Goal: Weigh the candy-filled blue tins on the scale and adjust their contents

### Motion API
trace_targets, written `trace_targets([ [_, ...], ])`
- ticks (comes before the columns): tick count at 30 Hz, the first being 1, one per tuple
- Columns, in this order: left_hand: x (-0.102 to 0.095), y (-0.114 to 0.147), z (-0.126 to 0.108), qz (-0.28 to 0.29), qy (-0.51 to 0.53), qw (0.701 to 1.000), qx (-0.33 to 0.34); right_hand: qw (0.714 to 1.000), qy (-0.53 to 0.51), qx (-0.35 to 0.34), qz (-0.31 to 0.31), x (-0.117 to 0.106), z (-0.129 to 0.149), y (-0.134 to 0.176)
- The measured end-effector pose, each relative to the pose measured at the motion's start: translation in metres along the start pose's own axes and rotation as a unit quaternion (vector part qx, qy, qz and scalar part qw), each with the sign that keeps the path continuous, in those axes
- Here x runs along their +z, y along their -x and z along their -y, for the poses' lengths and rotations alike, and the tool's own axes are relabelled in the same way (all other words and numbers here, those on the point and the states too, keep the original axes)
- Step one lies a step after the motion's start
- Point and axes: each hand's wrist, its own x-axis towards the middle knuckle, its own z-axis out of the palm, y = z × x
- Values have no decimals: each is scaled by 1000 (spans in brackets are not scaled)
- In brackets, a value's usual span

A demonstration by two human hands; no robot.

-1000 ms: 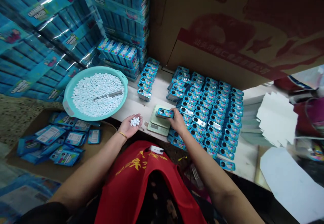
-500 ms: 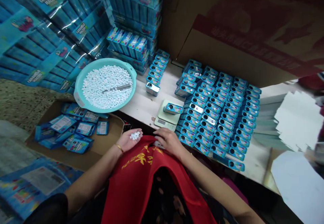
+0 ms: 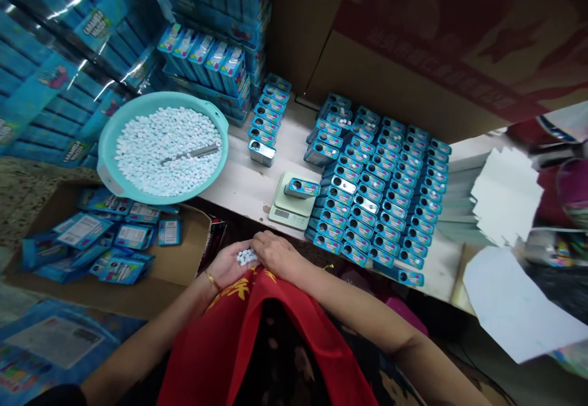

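Note:
Palm up and cupped, my left hand holds a small heap of white candies in front of the red apron. My right hand lies against its edge, fingers bent together beside the heap. Its fingertips are partly hidden, so I cannot see whether a candy is between them. Just beyond the hands, a blue tin with a round opening in its top stands on a pale kitchen scale. To the left, a turquoise basin is full of white candies, with a grey metal tool lying on them.
Rows of blue tins stand right of the scale, and a shorter row stands behind it. A cardboard box with blue packs is at left. Wrapped stacks and a large carton rise behind. Paper sheets lie at right.
My right hand has moved left from the apron's edge to the candies in my left palm. The whole view has shifted slightly, with the table things appearing further left.

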Motion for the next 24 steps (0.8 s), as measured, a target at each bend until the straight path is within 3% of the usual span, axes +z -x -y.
trace_targets([
  [8, 31, -8, -9, 26, 18, 999, 14, 998, -25, 45, -37, -9, -10, 8],
  [13, 67, -21, -19, 60, 14, 997, 42, 984, -88, 83, -128, -21, -34, 9],
  [18, 98, -31, -30, 99, 11, 992, 72, 949, -162, 100, -251, -39, -70, 7],
  [21, 105, -34, -38, 109, -1, 991, 76, 931, -154, 151, -293, -49, -95, 3],
  [24, 99, -34, -42, 99, 3, 992, 76, 930, -135, 183, -289, -50, -116, -3],
])
